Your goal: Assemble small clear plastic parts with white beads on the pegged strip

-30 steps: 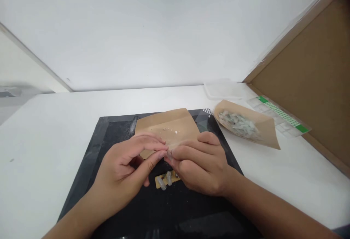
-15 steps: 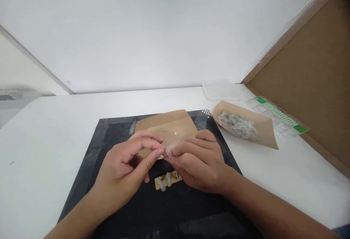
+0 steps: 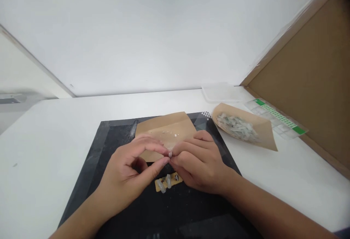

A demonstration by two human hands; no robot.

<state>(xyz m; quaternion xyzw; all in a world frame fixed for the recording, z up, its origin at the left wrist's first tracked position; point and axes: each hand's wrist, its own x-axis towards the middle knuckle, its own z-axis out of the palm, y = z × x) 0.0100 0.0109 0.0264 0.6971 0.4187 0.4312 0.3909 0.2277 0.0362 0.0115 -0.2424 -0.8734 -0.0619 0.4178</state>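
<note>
Small clear plastic piece, pale and glossy, sits pinched between left hand and right hand grips.

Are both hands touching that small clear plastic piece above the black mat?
Touching. The head view shows the left hand and right hand fingertips meeting on the small clear plastic piece, no gap visible.

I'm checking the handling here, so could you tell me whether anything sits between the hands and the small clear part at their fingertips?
Nothing visible does. The left hand and right hand already pinch the small clear part directly, above the black mat and the small tan board.
</note>
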